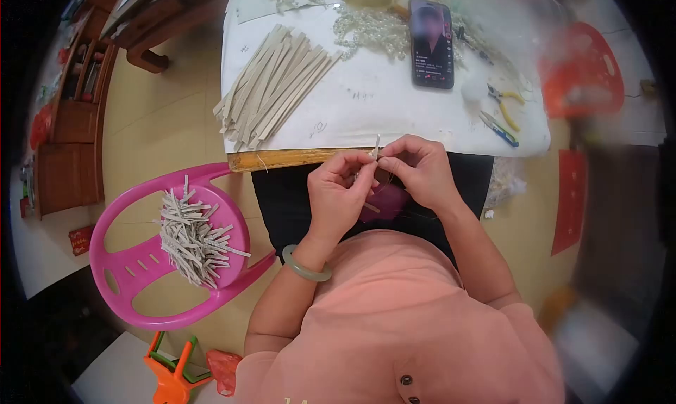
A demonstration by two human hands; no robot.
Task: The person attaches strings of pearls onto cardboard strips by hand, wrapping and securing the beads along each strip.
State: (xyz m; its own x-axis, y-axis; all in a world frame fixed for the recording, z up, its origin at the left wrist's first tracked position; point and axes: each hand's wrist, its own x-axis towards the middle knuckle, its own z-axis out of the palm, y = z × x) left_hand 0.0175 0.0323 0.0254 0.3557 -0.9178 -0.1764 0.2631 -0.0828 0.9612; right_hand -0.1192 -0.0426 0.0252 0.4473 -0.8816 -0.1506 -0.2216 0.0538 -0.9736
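Fingers (357, 160) on narrow strip (377, 142), near table edge (282, 159), white covering (394, 115) beyond.

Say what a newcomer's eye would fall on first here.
Probably the bright pink chair at the view's left, bearing a heap of short pale strips. Next, perhaps the left hand and right hand, close together at a small pale strip near the table edge, then the lit phone lying beyond them.
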